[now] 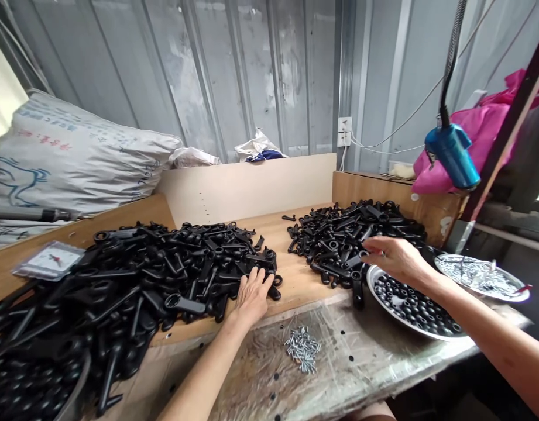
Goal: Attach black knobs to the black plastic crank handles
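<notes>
Working at a bench. Touching the near right edge of the bigger pile of black levers with the left hand, fingers loosely spread. Holding the right hand over the metal bowl of black balls, close to the smaller lever pile, fingers curled toward the thumb; cannot tell whether pinching anything. Facing silvery fasteners heaped between both forearms.

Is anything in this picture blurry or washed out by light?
In the head view, brightness washes out the upper left edge; the plastic-covered tabletop glares toward its front right; the black balls at lower left look soft; the left heap of black parts merges into dark patches.
</notes>
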The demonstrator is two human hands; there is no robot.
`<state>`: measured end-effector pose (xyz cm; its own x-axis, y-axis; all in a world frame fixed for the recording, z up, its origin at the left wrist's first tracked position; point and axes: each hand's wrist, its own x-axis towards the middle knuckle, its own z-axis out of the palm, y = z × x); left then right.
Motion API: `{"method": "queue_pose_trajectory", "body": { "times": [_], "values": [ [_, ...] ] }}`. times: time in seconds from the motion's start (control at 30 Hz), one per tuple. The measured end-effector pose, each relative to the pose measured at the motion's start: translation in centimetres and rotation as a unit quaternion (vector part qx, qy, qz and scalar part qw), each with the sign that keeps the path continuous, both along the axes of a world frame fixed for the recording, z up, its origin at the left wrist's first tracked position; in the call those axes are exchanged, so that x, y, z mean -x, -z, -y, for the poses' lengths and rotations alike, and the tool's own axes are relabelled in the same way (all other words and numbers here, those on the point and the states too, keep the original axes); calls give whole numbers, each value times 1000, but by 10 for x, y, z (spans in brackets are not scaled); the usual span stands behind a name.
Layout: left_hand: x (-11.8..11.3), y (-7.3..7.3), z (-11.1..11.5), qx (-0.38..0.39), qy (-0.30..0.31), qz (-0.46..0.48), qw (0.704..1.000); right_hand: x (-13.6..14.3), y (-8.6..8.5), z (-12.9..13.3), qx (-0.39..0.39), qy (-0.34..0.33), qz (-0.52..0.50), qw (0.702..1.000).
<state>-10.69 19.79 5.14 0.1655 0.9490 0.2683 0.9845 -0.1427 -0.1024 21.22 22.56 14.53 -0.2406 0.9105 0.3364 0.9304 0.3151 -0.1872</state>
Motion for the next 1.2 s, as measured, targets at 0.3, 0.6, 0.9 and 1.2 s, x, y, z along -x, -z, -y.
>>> {"method": "queue_pose_trajectory", "body": {
  "times": [0.3, 0.6, 0.9, 1.2],
  "values": [
    [-2, -12, -17, 46, -48, -42, 997, -29, 44, 13, 188, -8, 189, 964],
    [10, -37, -5, -50, -82, 87, 992, -35, 54, 7, 172, -17, 164, 971],
    [54, -8, 113, -70, -118, 305, 942, -42, 64, 1, 135, 3, 62, 989],
    [40, 0, 135, 68, -157, 313, 934, -13, 60, 46, 240, -163, -464, 837]
  ]
}}
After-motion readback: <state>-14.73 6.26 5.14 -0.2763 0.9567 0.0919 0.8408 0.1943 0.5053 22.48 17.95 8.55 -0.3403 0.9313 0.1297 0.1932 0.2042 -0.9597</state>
